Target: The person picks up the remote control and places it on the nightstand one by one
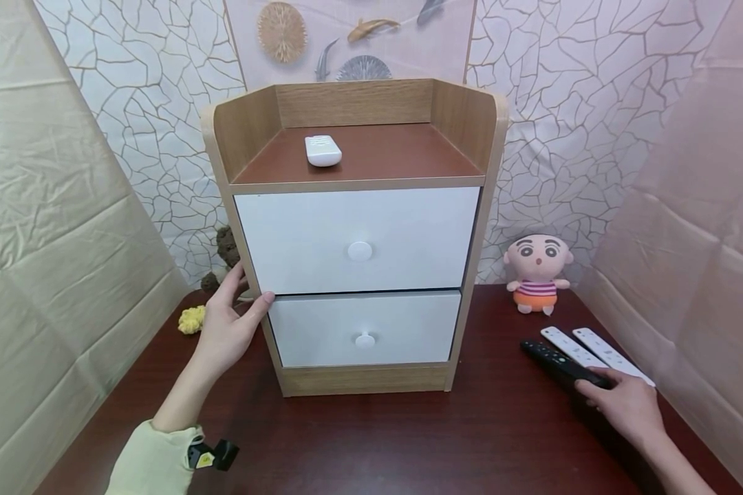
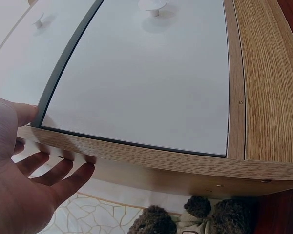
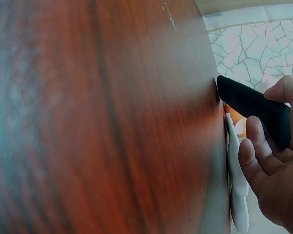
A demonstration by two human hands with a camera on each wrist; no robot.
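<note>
A wooden cabinet [image 1: 362, 378] with two white drawers stands in the middle of the head view, both drawers closed. My left hand [image 1: 228, 333] rests on its left side, thumb on the front edge near the gap between the drawers and fingers along the side panel. At the right, my right hand [image 1: 628, 405] grips a black remote control [image 1: 560, 361] by its near end. In the right wrist view the black remote [image 3: 254, 107] sits between thumb and fingers, its far end close over the table. Two white remotes [image 1: 572, 347] [image 1: 613, 356] lie right beside it.
A white remote-like handset [image 1: 323, 151] lies on the cabinet's brown top. Behind the white remotes sits a plush doll [image 1: 537, 271] in orange shorts. A yellow fluffy thing [image 1: 192, 320] and a brown plush toy [image 1: 227, 246] are left of the cabinet. Fabric walls [image 1: 700, 227] flank the table.
</note>
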